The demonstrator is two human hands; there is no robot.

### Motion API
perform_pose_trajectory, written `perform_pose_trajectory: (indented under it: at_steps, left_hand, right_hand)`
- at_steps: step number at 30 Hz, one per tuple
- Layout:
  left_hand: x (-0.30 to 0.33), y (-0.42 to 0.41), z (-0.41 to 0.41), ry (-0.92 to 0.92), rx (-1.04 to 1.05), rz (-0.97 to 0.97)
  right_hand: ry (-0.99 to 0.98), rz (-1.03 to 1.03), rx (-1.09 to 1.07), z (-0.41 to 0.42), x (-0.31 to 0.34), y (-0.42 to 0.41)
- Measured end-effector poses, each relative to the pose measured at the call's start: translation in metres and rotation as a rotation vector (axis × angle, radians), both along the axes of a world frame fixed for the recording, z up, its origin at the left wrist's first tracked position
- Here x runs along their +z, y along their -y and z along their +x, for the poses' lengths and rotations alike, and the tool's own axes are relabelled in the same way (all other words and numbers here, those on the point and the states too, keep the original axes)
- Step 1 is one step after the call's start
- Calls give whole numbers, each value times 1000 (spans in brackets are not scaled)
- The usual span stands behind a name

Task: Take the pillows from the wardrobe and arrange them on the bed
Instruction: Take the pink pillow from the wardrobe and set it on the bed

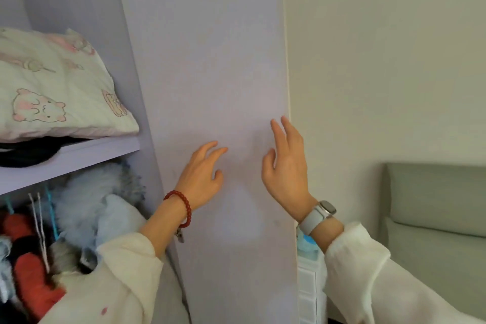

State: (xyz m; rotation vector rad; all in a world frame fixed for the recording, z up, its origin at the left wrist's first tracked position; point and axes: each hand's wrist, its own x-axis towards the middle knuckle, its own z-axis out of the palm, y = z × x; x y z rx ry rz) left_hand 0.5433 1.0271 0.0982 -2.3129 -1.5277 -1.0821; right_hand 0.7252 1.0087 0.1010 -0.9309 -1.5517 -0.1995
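A white pillow [52, 87] printed with pink bears lies on a shelf [79, 158] of the pale purple wardrobe at the left. A wardrobe door [205, 60] stands open in the middle of the view. My left hand [202, 176] is in front of that door with spread fingers and nothing in it. My right hand [286, 163] is raised at the door's right edge, fingers apart, also holding nothing. Only the grey-green headboard [434, 205] of the bed shows, at the lower right.
Below the shelf hang fluffy blue, red and grey clothes [79, 213]. A dark garment [26, 152] lies under the pillow. A white drawer unit [311, 289] stands between the door and the bed. The cream wall [381, 60] fills the right side.
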Motion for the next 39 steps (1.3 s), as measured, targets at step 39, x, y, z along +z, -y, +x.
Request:
perform_pose_trajectory:
  at_steps: [39]
  left_hand:
    - [296, 213, -291, -643, 1079, 1108]
  right_hand:
    - [141, 560, 62, -319, 287, 25]
